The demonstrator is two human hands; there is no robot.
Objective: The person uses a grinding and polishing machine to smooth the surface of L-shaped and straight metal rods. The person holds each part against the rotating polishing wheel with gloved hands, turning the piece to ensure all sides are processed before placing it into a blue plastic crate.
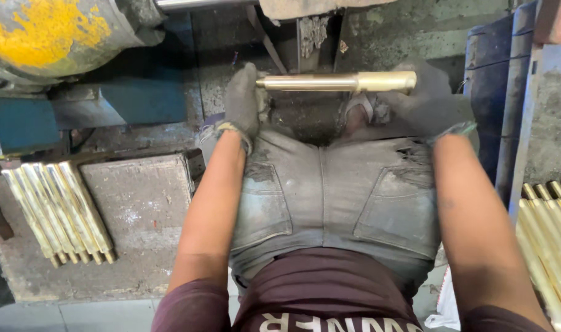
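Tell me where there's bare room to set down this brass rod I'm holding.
Free: the grey slab between the brass rods on the left and your left arm. Crowded: the right edge, stacked with more brass rods, and ahead, where the left hand and right hand hold the brass rod at the machine.

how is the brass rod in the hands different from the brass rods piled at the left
The single brass rod lies crosswise, held at its ends by the gloved left hand and gloved right hand; the pile of brass rods on the grey block at left lies untouched, side by side, running diagonally. The held rod is raised over the person's lap; the pile rests on a surface. Both are long, yellow, shiny metal.
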